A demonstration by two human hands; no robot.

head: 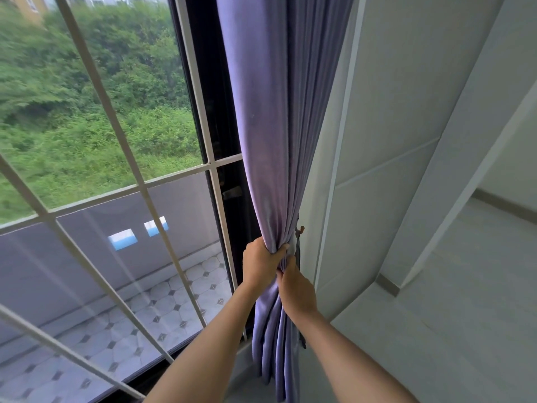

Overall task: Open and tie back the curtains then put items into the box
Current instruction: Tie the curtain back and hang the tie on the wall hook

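Purple curtain (276, 126) hangs gathered into one bunch at the right edge of the window, its long axis running vertical, beside the white wall (377, 141). Left hand (260, 264) is wrapped around the bunch from the window side, fingers closed on the folds. Right hand (296, 287) sits just below and to the wall side, fingers curled into the fabric; whether it also pinches the tie-back cannot be told. A small wall hook (300, 229) projects just above and right of both hands, with a dark tie-back strap (298, 251) hanging from it, touching the curtain's edge. Right hand is nearer the hook. Judgement: the strap must pass round the bunch towards the window grille (122, 146), where open room exists; the wall side is tight
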